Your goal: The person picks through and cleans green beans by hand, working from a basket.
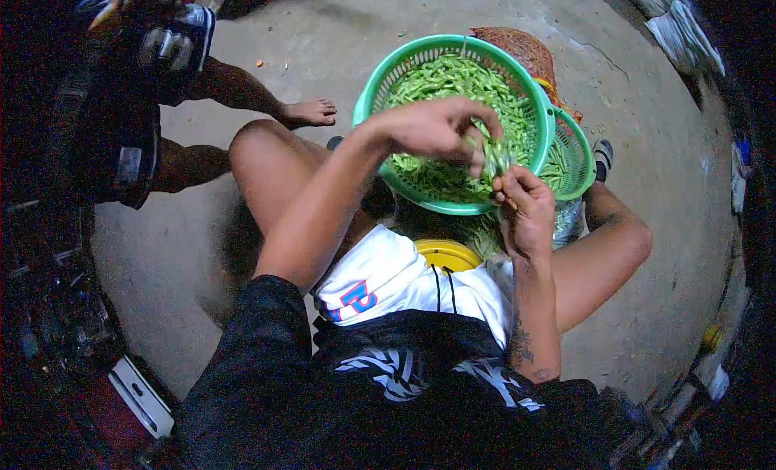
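Note:
A green plastic colander [368, 98] heaped with cut green bean pieces [453, 78] stands between my knees. Over its near right part reaches my left hand [440, 130], its fingers bent and spread apart, slightly blurred. My right hand [527, 202] is closed in a pinch at the colander's near right rim, fingertips pointing up. A blurred, pale green, shiny patch shows just above those fingertips, between both hands; what the pinch holds I cannot tell. Partly behind the right hand, a smaller green basket [584, 143] holds longer green beans [556, 164].
A reddish mesh sack [517, 50] lies behind the colander. A yellow round container [447, 255] sits between my legs, with green stems [485, 237] beside it. Another person's bare foot [309, 112] rests on the concrete floor [356, 25] at left. A white-and-red box [141, 397] is at lower left.

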Demonstrator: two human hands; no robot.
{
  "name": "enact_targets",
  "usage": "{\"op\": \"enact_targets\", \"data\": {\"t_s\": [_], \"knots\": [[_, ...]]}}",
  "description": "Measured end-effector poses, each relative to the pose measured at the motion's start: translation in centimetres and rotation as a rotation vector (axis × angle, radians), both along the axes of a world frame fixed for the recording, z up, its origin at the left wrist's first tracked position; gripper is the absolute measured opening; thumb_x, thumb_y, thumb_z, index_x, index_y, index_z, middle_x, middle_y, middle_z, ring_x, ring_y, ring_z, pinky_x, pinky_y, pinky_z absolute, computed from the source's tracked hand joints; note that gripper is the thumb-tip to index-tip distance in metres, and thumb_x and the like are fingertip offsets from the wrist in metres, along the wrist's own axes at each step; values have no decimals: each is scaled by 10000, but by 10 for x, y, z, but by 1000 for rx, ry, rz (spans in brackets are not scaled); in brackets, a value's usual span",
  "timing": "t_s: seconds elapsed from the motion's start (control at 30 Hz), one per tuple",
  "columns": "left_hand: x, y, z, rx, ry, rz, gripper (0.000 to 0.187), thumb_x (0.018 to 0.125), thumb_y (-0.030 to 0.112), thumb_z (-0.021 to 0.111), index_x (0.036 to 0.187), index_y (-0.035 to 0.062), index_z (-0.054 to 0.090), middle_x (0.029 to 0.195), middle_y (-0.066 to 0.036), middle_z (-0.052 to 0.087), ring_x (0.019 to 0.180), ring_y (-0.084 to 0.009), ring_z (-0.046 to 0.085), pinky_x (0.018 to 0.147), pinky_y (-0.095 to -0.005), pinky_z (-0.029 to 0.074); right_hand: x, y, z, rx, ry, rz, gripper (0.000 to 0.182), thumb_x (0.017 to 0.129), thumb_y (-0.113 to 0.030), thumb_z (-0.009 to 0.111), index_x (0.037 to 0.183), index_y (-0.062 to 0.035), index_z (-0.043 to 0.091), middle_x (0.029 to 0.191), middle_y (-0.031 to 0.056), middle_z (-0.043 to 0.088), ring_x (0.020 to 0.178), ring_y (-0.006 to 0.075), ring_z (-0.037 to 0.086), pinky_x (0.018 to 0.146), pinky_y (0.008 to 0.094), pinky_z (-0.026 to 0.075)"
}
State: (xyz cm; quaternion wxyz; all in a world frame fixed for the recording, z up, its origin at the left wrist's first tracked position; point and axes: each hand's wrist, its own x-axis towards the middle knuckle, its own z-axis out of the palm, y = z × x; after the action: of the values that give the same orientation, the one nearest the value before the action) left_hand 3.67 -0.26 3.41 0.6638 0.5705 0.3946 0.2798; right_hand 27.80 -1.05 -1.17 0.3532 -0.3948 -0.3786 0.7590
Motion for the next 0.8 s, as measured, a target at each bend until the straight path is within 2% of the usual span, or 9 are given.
{"op": "enact_targets", "data": {"t_s": [0.1,0.2,0.33,0.43,0.5,0.57,0.6,0.7,0.8], "knots": [[3,2,-4,53,-53,-13,334,932,52,665,1248,17,561,999,-63,691,865,-129,664,791,-269,517,2,-3,5,3,6,-27,148,963,-119,690,1017,17,714,835,33,698,697,82,579,670,208,454],[-12,10,-5,-12,-19,72,354,935,64,676,1261,17,548,937,-56,680,865,-135,661,753,-276,506,2,-2,6,-11,-2,-10,146,953,-105,698,1028,20,705,849,36,698,717,79,575,689,206,448],[2,1,0,3,-4,-30,351,941,76,672,1263,19,546,898,-58,681,860,-139,660,742,-280,500,1,-3,-1,-14,99,-25,173,951,-122,715,1039,25,702,853,35,694,715,79,569,683,206,451],[-2,5,-1,-84,-25,1,359,940,58,664,1273,14,537,931,-68,694,866,-142,663,790,-292,506,1,-2,2,-51,66,-49,157,949,-80,696,1051,38,693,850,46,690,710,91,583,673,217,469],[-4,8,0,-22,13,36,337,932,23,646,1253,13,544,975,-70,691,864,-143,666,795,-300,517,-1,-3,6,-70,81,-66,151,945,-56,679,1059,41,689,844,49,687,711,95,585,675,220,473],[4,3,0,-24,-124,-4,318,924,-8,621,1233,11,545,1004,-74,687,867,-146,667,795,-301,525,-3,-3,7,-85,95,-95,150,940,-32,663,1067,44,686,839,51,683,711,98,587,678,223,476],[11,2,1,36,-52,-51,330,880,-2,604,1206,3,553,927,-90,718,826,-140,688,728,-282,524,-2,-3,6,-89,127,-101,156,937,-20,651,1075,43,684,839,53,682,711,97,586,677,223,476],[17,0,6,-98,-125,-11,321,876,-9,598,1194,5,556,921,-83,716,826,-150,693,734,-282,528,-1,-5,5,-94,156,-121,157,935,-19,647,1077,36,685,838,53,682,708,94,583,675,220,472],[16,4,7,-58,-100,21,262,914,30,620,1173,9,587,900,-77,712,795,-145,675,718,-284,523,1,-3,4,-74,163,-117,139,938,-34,655,1059,24,686,838,49,682,705,91,582,672,212,465]]}}
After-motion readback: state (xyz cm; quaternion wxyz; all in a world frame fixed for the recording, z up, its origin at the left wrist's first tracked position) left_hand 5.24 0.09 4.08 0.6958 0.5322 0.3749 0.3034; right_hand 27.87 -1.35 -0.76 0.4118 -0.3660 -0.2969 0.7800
